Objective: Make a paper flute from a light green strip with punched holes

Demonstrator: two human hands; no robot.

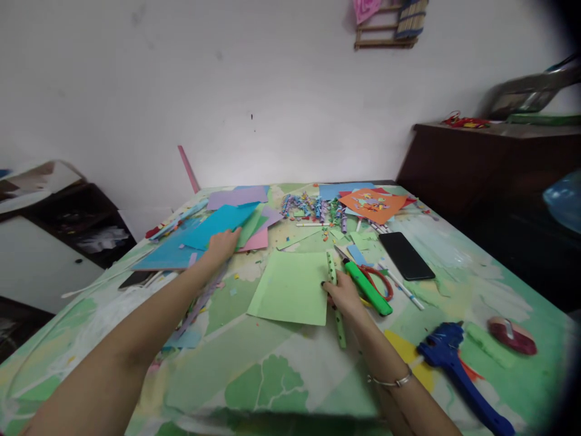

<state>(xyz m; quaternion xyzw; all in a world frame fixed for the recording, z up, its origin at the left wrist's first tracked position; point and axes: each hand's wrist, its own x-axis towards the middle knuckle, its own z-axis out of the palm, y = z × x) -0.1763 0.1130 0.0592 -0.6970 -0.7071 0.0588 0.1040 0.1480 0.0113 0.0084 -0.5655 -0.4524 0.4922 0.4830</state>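
My left hand [223,245] is at the stack of coloured paper, its fingers closed at the edge of a bright blue sheet [222,223] that is tilted up. Green sheets [250,230] and a pink sheet [256,240] show beside it. Between my hands a light green paper sheet [290,284] lies on the table. My right hand [344,295] pinches a narrow green paper strip [339,330] with dark dots, along the sheet's right edge. Just right of that hand are a green utility knife [368,287] and red-handled scissors [384,281].
A black phone [406,255], a blue glue gun [449,351] and a dark red computer mouse [512,335] are on the right. At the back are curled paper pieces [313,206] and an orange sheet [372,206] with scraps on it. A floral cloth [254,387] covers the table.
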